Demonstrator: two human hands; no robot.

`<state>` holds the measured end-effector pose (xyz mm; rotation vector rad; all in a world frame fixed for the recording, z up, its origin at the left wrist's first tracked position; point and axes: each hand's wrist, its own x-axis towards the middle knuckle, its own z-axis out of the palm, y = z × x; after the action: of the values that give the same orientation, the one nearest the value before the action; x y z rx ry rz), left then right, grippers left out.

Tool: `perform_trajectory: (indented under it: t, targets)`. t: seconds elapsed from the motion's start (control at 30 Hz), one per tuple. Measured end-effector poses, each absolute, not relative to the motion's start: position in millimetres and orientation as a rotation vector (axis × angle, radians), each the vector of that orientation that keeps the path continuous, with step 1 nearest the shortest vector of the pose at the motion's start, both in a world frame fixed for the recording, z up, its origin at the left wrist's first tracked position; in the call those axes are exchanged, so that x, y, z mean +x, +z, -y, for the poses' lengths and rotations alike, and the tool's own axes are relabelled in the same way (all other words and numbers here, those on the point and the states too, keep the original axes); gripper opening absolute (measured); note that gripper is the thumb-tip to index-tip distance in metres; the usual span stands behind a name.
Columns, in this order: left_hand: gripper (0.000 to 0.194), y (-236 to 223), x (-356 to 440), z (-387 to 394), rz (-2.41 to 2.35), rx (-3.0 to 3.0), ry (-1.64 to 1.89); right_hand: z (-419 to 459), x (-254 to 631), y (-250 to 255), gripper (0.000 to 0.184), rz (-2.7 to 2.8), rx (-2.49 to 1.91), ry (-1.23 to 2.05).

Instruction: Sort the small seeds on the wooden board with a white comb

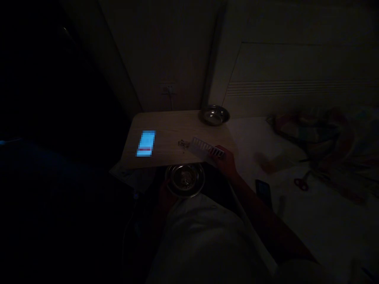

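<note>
At the far left the room is almost black, with a faint blue glow low down. A pale, crumpled item [126, 176], too dark to name, sits by the near left corner of the table [168, 122]. The table has a light wood-grain top and rounded corners, and it stands against a dim wall [160, 47]. On its left part lies a bright blue screen [146, 143], its content blurred into blocks. Behind, 1 socket plate [168, 89] on the wall has a cable plugged in, running down behind the tabletop.

The left hand [168, 194], deep in shadow, grips the left side of the lower bowl [201, 182], a shiny metal vessel just beyond the table's near edge, above the lap; small bits show inside it. Dark crumbs [182, 144] lie scattered at mid-table, beside the tip of the slotted white piece [201, 146]. That piece is over the table's near right part, its right end gripped in the closed right hand [223, 161].

At the back right corner rests the upper bowl [214, 115], also metal. Further right, below a grooved headboard [275, 65], the pale bed [248, 150] holds a dark phone [263, 191], 1 pair of red-handled scissors [301, 184] and rumpled multicoloured cloth [319, 134].
</note>
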<state>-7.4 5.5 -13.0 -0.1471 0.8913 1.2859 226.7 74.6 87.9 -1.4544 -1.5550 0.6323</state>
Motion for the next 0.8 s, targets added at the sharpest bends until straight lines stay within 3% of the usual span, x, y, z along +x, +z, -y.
perform_trajectory:
  t: [0.23,0.8]
  targets:
    - [0.016,-16.9,-6.6,-4.1,-0.916,-0.124,1.332,-73.8,219.6,94.3,0.014,1.658,-1.383,0.637]
    - [0.024,-16.9,-5.9,-4.3,-0.851,-0.14,1.281,-76.5,211.5,109.1,0.011,1.819,-1.357,0.63]
